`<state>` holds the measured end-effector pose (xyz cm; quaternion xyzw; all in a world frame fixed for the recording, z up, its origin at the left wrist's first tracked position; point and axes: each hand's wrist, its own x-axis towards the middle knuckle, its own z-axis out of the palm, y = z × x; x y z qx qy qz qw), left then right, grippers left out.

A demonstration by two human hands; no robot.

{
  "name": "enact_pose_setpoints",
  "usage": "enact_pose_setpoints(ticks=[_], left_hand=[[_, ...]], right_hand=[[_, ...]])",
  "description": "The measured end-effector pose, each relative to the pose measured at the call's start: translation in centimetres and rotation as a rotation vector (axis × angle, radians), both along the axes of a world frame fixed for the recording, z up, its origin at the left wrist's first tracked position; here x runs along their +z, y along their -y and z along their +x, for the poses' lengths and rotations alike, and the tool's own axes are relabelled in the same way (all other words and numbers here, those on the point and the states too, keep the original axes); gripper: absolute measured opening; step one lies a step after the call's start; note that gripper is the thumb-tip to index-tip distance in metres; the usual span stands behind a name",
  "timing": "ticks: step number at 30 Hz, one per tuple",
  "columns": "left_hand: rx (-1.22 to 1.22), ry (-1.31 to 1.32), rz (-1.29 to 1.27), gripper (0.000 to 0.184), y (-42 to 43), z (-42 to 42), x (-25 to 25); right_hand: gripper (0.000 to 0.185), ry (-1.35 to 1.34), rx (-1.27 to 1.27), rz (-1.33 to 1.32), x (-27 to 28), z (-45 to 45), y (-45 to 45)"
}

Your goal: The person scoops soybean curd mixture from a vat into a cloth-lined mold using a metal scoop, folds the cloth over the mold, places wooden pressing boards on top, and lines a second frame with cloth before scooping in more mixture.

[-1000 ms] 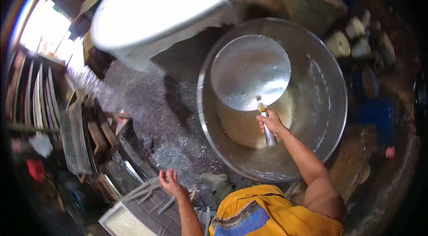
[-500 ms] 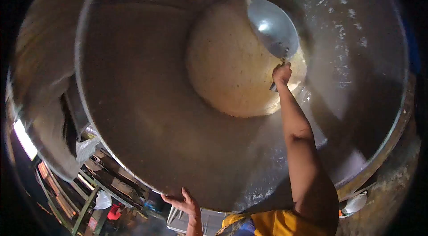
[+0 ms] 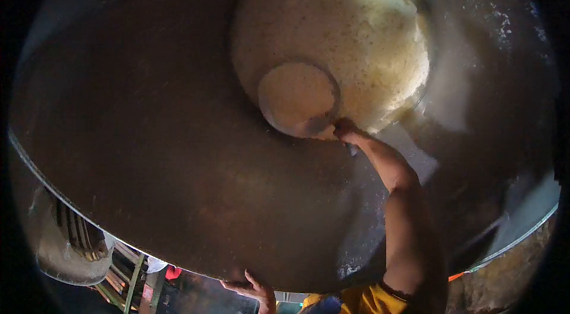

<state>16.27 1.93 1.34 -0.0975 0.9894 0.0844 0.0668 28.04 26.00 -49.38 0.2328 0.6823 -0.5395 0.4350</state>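
Background, head view: wooden slats and a red item, lower left, outside a large metal vat. Vat contents: pale, speckled mass at the bottom. One round scoop, holding pale material, at the mass's near edge. Right hand: closed round the scoop's handle. Left hand: fingers spread beside the rim; contact unclear.

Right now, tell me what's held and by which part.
The right hand holds the scoop by its handle; whether the left hand holds the vat rim is unclear.
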Motion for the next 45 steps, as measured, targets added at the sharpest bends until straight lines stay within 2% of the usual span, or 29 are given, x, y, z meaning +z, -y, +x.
enact_pose_setpoints(ticks=[2, 3, 4, 6, 7, 9, 12, 13, 15, 18, 21, 23, 25, 28, 30, 33, 34, 37, 39, 41, 42, 45], left_hand=[[0.017, 0.014, 0.051, 0.071, -0.3, 0.0, 0.0], [0.036, 0.024, 0.114, 0.071, -1.5, -0.4, 0.0], [0.056, 0.031, 0.178, 0.072, -2.1, -0.7, 0.0], [0.014, -0.006, 0.190, 0.071, -0.8, -0.5, -0.4], [-0.002, -0.029, 0.200, 0.071, -0.3, -0.4, -0.6], [-0.006, -0.027, 0.273, 0.070, -0.6, -0.5, -0.5], [0.043, 0.012, 0.517, 0.072, -1.7, -1.2, 0.3], [-0.018, -0.037, 0.482, 0.073, -0.8, -0.9, -0.3], [0.049, -0.109, 0.553, 0.076, 0.3, -0.6, -1.2], [-0.037, -0.136, 0.445, 0.074, -0.3, -1.6, 0.3], [-0.001, -0.179, 0.700, 0.073, 0.7, -1.9, 0.5], [0.042, -0.237, 0.771, 0.072, 2.0, -1.2, -0.5], [0.144, -0.287, 0.994, 0.075, 4.3, -0.1, 0.0], [0.240, -0.433, 1.042, 0.073, 10.6, 4.4, 1.8], [0.379, -0.509, 1.050, 0.071, 16.4, 8.4, 2.1], [0.838, -0.687, 1.279, 0.070, 24.2, 16.0, 1.4], [0.959, -0.738, 1.285, 0.070, 26.6, 18.5, 1.0], [1.406, -1.073, 1.637, 0.072, 34.7, 26.1, 2.1], [1.330, -1.241, 2.155, 0.039, 36.9, 30.1, 2.1], [1.191, -1.274, 2.051, 0.034, 36.3, 32.1, -1.3], [1.114, -1.264, 1.966, 0.034, 36.5, 33.0, -2.5], [0.826, -1.019, 1.522, 0.040, 37.8, 35.0, -1.1]], right_hand=[[0.018, 0.233, -0.354, -0.270, 2.0, 3.3, 2.5], [0.019, 0.279, -0.390, -0.409, 1.7, 5.8, 4.0], [0.019, 0.266, -0.348, -0.327, 5.2, 5.0, 3.1], [0.020, 0.342, -0.466, -0.390, 14.1, 2.8, 0.6], [0.019, 0.430, -0.623, -0.535, 17.8, 2.4, -0.1], [0.015, 0.363, -0.613, -0.506, 24.2, 2.3, -0.8], [0.010, 0.457, -0.584, -0.378, 34.1, -0.3, -3.6], [0.010, 0.463, -0.564, -0.288, 37.3, -1.1, -4.5], [0.009, 0.428, -0.568, -0.169, 41.7, -1.1, -5.6], [0.009, 0.333, -0.469, -0.010, 48.3, -2.4, -8.0], [0.007, 0.216, -0.391, 0.127, 54.9, -5.2, -8.0], [0.006, 0.126, -0.264, 0.225, 58.4, -6.6, -7.2], [0.006, 0.038, -0.122, 0.294, 61.4, -7.6, -5.3], [0.005, -0.063, 0.069, 0.314, 67.8, -7.7, 0.9], [0.005, -0.056, 0.198, 0.283, 69.6, -7.9, 5.9], [0.010, -0.013, 0.393, 0.201, 73.6, -7.1, 15.5], [0.010, 0.026, 0.427, 0.140, 73.3, -6.7, 18.4], [0.011, 0.131, 0.642, -0.082, 72.2, -3.5, 31.7], [0.013, 0.225, 0.807, -0.196, 72.8, -1.1, 41.5], [0.016, 0.202, 1.074, -0.270, 71.7, 1.1, 48.9], [0.016, 0.264, 1.129, -0.333, 70.7, 3.0, 53.1], [0.016, 0.394, 1.195, -0.404, 69.7, 7.4, 62.3]])
